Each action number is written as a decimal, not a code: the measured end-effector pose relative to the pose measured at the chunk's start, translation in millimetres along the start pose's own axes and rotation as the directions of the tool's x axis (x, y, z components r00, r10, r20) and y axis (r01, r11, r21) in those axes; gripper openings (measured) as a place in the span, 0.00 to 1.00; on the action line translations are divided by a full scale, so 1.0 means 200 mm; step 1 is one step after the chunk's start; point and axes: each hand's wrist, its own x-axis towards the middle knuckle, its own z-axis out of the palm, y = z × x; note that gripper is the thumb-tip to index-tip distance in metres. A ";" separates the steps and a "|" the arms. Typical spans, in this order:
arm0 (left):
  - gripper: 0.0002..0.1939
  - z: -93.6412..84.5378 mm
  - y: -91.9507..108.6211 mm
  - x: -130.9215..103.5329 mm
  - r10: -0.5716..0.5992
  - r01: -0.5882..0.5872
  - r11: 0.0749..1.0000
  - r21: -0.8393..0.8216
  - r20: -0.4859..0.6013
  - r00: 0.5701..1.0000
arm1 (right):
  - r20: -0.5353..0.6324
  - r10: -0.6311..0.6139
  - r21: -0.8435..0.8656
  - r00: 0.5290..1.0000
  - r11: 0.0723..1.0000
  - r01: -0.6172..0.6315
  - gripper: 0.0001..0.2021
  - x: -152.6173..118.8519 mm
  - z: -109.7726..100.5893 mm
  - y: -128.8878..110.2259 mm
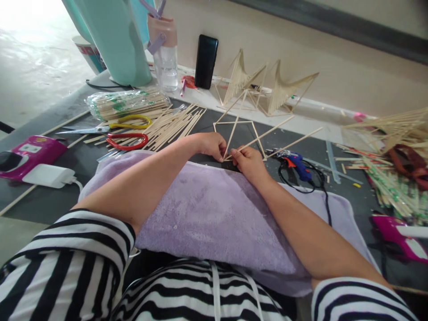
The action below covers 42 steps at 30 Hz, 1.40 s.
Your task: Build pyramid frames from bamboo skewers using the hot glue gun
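Observation:
An open frame of thin wooden sticks (236, 119) stands on the dark table, just beyond a purple cloth (214, 214). At its near left corner, my left hand (214, 145) has its fingers closed on the frame's sticks. Beside it, my right hand (248, 161) pinches the near end of a long stick (270, 133) that slants up to the right. The fingertips of both hands are close together at this corner. A blue glue gun (297, 165) lies to the right of my right hand.
Left lie yellow-handled scissors (135, 121), loose sticks (177, 127), a bagged bundle (129, 103) and a magenta power strip (33, 156). Behind stand a bottle (165, 58), a phone (206, 61) and finished stick models (281, 91). Stick piles (394, 187) and a black cable (326, 196) are right.

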 end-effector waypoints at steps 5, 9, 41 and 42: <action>0.09 0.00 0.00 0.00 -0.010 0.010 1.000 -0.021 -0.002 1.000 | -0.004 -0.005 0.001 1.000 1.000 0.005 0.18 0.00 0.00 0.00; 0.09 0.00 0.00 0.00 -0.002 0.002 1.000 -0.025 -0.001 1.000 | -0.001 -0.004 -0.003 1.000 1.000 0.004 0.18 0.00 0.00 -0.01; 0.07 0.00 0.02 -0.01 -0.026 0.026 0.999 -0.036 -0.008 1.000 | 0.016 0.026 0.006 1.000 1.000 -0.026 0.19 0.00 0.00 -0.01; 0.07 0.00 0.02 -0.01 -0.024 0.024 0.999 -0.033 -0.007 1.000 | 0.017 0.023 0.005 1.000 1.000 -0.024 0.19 0.00 0.00 -0.01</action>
